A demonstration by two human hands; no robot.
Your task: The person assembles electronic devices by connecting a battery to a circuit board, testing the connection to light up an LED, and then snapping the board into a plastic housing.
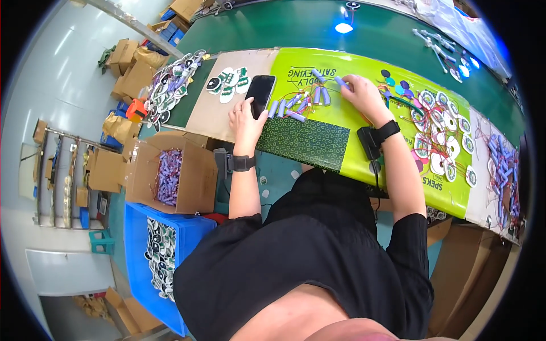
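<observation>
My left hand point(244, 120) is closed at the near end of a black-screened smartphone point(262, 90), its fingers along the left edge and thumb by the bottom. Between the fingertips of my right hand point(365, 99) is a purple cylindrical battery point(342, 83). Beside it, several more purple batteries with thin red wires point(297, 104) lie loosely on the lime-green printed mat point(318, 136). Another battery point(317, 74) lies a little farther off. Left of the phone sits a small group of white round-ended pieces with green circuit boards point(227, 85).
White discs with red wires point(443, 125) cover the mat's right side, near colored dots point(392, 82). More batteries point(501, 170) pile at the far right. Assembled pieces point(173, 85) heap at left. A battery-filled carton point(196, 176) and blue bin point(190, 227) stand below left. Behind runs a green belt point(256, 28).
</observation>
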